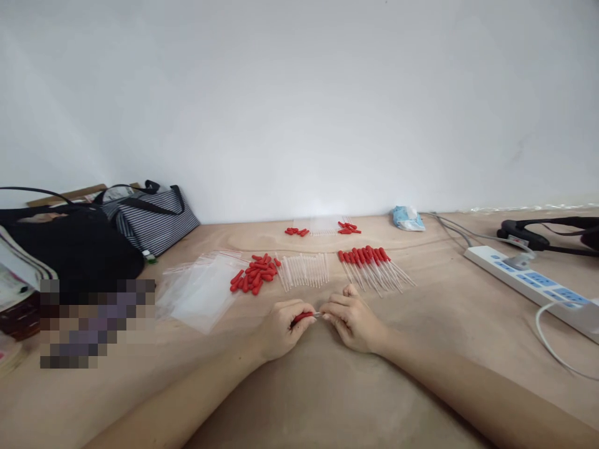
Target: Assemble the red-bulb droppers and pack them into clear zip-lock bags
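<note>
My left hand (286,324) is closed around a red rubber dropper bulb (302,318), its narrow end facing right. Between the fingertips of my right hand (352,321) is a thin clear dropper tube (317,314); its near end meets the bulb's mouth, and my fingers hide most of it. Beyond my left hand lies a heap of loose red bulbs (255,274). A row of bare clear tubes (304,270) lies to the right of that heap. Farther right, droppers with red bulbs on their tubes (365,257) lie side by side.
Clear zip bags (201,296) lie left of the bulbs. More bulbs (349,228) and tubes lie near the wall, beside a blue-white packet (407,218). A power strip (533,280) with cables runs along the right. A striped bag (159,215) and a black bag (88,249) stand left.
</note>
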{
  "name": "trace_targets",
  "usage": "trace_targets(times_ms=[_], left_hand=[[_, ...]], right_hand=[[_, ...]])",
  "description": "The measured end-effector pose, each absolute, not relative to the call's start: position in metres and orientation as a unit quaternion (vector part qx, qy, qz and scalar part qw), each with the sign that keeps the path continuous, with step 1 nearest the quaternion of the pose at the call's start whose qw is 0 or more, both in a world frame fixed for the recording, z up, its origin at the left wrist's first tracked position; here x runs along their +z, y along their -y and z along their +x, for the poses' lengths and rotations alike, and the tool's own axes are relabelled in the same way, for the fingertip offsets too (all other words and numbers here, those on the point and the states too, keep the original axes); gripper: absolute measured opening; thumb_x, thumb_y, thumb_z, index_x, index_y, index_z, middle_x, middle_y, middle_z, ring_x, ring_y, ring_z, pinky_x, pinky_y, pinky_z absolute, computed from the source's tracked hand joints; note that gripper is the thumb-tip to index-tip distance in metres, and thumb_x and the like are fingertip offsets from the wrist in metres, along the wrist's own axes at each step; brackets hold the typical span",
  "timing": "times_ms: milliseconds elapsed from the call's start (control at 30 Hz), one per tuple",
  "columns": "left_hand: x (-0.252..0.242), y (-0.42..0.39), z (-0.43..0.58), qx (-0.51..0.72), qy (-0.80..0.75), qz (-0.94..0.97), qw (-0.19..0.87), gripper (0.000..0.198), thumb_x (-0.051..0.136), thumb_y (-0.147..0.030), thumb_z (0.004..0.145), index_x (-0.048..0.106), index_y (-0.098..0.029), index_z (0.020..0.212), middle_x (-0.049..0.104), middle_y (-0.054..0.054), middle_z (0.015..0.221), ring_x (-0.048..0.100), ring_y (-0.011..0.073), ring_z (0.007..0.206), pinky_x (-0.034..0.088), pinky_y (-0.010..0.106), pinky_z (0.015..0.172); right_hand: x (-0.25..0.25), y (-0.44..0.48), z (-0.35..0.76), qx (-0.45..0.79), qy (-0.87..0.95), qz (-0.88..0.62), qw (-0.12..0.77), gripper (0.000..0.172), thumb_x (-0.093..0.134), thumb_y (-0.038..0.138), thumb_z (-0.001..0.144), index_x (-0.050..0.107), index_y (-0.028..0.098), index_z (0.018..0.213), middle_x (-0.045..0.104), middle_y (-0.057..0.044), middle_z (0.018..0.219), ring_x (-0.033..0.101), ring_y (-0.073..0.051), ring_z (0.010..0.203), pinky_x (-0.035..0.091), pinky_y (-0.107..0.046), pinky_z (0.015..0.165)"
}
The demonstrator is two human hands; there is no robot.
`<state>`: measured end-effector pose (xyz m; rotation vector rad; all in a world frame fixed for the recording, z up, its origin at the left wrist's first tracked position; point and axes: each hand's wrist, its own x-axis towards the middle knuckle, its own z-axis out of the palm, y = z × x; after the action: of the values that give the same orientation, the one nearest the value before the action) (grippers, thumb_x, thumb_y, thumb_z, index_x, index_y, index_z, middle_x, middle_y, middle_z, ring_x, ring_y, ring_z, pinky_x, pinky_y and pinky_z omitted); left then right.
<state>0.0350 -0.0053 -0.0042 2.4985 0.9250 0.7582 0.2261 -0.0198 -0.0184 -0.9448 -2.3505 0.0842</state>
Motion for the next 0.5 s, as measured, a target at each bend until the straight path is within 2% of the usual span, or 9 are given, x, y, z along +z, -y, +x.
trace_targets(times_ms=[167, 300, 433, 500], left_hand=[[-0.005, 0.002, 0.034, 0.276, -0.320, 0.887, 0.186, 0.016, 0.044, -0.023, 0.083, 0.059, -0.017, 0.081, 0.061, 0.002, 0.072, 0.055, 0.0129, 0.065, 0.043, 0.023, 0.062], [-0.003, -0.001, 0.031, 0.278, -0.319, 0.888, 0.179, 0.016, 0.045, -0.021, 0.083, 0.060, -0.018, 0.088, 0.062, 0.003, 0.081, 0.057, 0.0141, 0.075, 0.044, 0.025, 0.070], [-0.004, -0.006, 0.021, 0.314, -0.373, 0.868, 0.096, 0.034, 0.054, -0.027, 0.078, 0.050, -0.019, 0.111, 0.056, 0.006, 0.101, 0.052, 0.0194, 0.094, 0.041, 0.033, 0.084], [-0.005, -0.010, 0.014, 0.329, -0.423, 0.843, 0.045, 0.035, 0.053, -0.027, 0.078, 0.048, -0.019, 0.111, 0.054, 0.007, 0.101, 0.049, 0.0214, 0.095, 0.040, 0.036, 0.084]], right_hand=[[-0.015, 0.018, 0.225, 0.060, 0.888, -0.357, 0.284, 0.024, 0.034, 0.017, 0.087, 0.058, 0.018, 0.090, 0.062, -0.004, 0.079, 0.052, -0.013, 0.071, 0.028, -0.028, 0.066], [-0.009, 0.020, 0.229, 0.017, 0.886, -0.392, 0.246, 0.019, 0.043, 0.021, 0.084, 0.061, 0.022, 0.090, 0.062, -0.003, 0.080, 0.051, -0.016, 0.077, 0.027, -0.030, 0.068], [-0.009, 0.013, 0.241, -0.001, 0.839, -0.478, 0.260, 0.017, 0.045, 0.020, 0.081, 0.061, 0.021, 0.086, 0.062, -0.003, 0.078, 0.052, -0.017, 0.078, 0.026, -0.030, 0.068], [-0.011, 0.002, 0.248, 0.000, 0.782, -0.554, 0.287, 0.018, 0.043, 0.020, 0.080, 0.060, 0.020, 0.088, 0.063, -0.003, 0.082, 0.053, -0.017, 0.080, 0.027, -0.030, 0.070]])
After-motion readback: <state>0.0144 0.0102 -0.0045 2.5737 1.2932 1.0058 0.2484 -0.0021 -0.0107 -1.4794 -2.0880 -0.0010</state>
